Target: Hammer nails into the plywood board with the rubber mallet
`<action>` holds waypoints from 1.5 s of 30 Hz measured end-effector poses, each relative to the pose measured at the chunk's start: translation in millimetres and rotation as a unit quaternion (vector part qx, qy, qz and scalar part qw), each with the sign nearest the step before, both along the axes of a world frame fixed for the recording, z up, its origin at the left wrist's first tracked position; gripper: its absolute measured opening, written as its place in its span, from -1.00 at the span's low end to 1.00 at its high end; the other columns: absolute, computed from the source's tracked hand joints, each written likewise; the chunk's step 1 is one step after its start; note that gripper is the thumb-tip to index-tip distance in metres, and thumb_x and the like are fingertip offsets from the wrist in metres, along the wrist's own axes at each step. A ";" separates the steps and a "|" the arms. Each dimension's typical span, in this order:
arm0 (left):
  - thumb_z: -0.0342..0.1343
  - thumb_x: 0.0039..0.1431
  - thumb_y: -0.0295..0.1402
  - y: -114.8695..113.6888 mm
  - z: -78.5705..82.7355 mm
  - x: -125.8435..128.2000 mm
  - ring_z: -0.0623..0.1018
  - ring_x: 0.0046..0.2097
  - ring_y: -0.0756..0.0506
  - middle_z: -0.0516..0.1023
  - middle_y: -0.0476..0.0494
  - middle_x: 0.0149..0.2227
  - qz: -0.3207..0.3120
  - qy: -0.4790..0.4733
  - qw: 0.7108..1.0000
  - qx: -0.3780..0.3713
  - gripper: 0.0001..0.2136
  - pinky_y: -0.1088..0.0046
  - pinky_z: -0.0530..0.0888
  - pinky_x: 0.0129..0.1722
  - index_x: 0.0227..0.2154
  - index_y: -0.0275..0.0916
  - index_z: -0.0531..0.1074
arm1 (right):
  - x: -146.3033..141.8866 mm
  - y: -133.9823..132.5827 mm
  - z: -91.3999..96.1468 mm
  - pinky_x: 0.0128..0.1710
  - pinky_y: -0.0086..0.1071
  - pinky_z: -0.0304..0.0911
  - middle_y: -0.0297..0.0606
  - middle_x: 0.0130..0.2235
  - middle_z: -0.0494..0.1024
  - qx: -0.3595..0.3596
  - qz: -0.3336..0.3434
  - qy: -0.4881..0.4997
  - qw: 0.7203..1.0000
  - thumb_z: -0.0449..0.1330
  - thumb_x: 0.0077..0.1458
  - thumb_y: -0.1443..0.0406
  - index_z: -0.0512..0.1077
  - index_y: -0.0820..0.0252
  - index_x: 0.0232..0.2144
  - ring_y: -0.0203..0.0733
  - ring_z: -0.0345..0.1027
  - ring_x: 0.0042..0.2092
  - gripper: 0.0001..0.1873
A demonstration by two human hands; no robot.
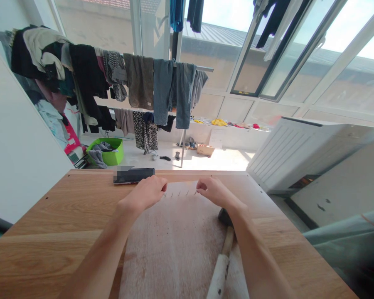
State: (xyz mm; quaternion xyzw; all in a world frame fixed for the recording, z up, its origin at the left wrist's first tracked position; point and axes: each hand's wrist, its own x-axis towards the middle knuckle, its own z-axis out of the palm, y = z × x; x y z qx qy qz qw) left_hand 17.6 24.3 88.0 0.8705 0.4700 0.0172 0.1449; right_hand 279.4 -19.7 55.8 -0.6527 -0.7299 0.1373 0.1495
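Observation:
A row of several thin nails [179,194] stands upright near the far end of a worn wooden board [174,249]. At the row's left end is my left hand [151,191], its fingers curled closed beside the leftmost nail. Whether those fingers hold anything is hidden. My right hand [212,191] pinches at the rightmost nail [195,192], thumb and forefinger together. Beneath my right forearm lies a hammer [220,270] with a dark head and a pale, partly wrapped handle; the forearm covers part of it.
The board rests on a wooden table [81,220]. A dark phone [135,175] lies near the far edge, left of my hands. Beyond stand a laundry rack with hanging clothes [140,81], a green basket [114,155] and a white ribbed cabinet or appliance [286,153].

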 end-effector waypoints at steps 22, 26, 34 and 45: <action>0.09 0.15 -0.46 1.6 -14.0 5.1 0.62 -0.18 -0.18 0.66 -0.11 -0.27 -0.027 -0.002 1.000 0.000 -0.84 0.42 0.37 -0.28 -0.32 -0.10 0.55 | -12.0 -4.1 2.5 -0.33 -0.41 0.12 -0.28 -0.36 0.66 -0.003 0.001 -0.049 0.999 0.25 0.08 0.37 0.58 0.11 -0.40 -0.18 0.46 -0.31 -0.90; 0.08 0.16 -0.47 -3.8 -2.6 7.4 0.61 -0.22 -0.16 0.65 -0.09 -0.29 -0.031 -0.011 0.999 0.012 -0.86 0.44 0.34 -0.33 -0.39 -0.14 0.53 | -17.5 -6.8 8.2 -0.34 -0.41 0.10 -0.28 -0.35 0.66 0.008 -0.002 -0.046 0.999 0.21 0.09 0.40 0.57 0.12 -0.40 -0.17 0.46 -0.30 -0.86; 0.01 0.15 -0.54 -9.1 4.5 10.5 0.60 -0.23 -0.15 0.65 -0.13 -0.26 -0.040 -0.024 0.998 0.031 -0.79 0.43 0.36 -0.32 -0.33 -0.16 0.52 | -35.2 -10.2 13.8 -0.34 -0.42 0.12 -0.28 -0.32 0.65 0.022 0.022 -0.023 0.999 0.17 0.14 0.39 0.55 0.14 -0.37 -0.20 0.44 -0.29 -0.85; 0.02 0.16 -0.56 -3.8 -14.4 16.8 0.60 -0.22 -0.16 0.64 -0.15 -0.30 -0.065 -0.041 0.996 0.039 -0.80 0.43 0.37 -0.30 -0.36 -0.18 0.52 | -43.4 -5.5 3.1 -0.35 -0.40 0.14 -0.21 -0.35 0.64 0.012 0.031 -0.014 0.999 0.20 0.14 0.38 0.54 0.17 -0.42 -0.16 0.44 -0.32 -0.86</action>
